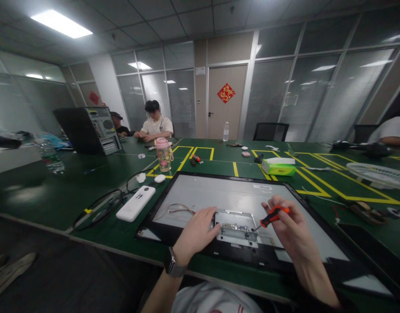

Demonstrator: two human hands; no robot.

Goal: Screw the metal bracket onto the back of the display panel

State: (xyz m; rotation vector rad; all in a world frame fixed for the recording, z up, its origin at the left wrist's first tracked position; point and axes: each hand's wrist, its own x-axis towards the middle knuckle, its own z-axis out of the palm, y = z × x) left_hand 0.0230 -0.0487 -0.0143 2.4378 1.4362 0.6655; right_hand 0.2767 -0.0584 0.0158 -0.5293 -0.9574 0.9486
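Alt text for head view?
A person's right hand angles an orange and black screwdriver at a metal bracket on a black-framed panel; the left hand is at the bracket's left end. The panel lies on a green table, a co-worker seated beyond.

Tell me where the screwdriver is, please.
In the head view, right of centre, the screwdriver is in the right hand, its tip at the metal bracket on the panel.
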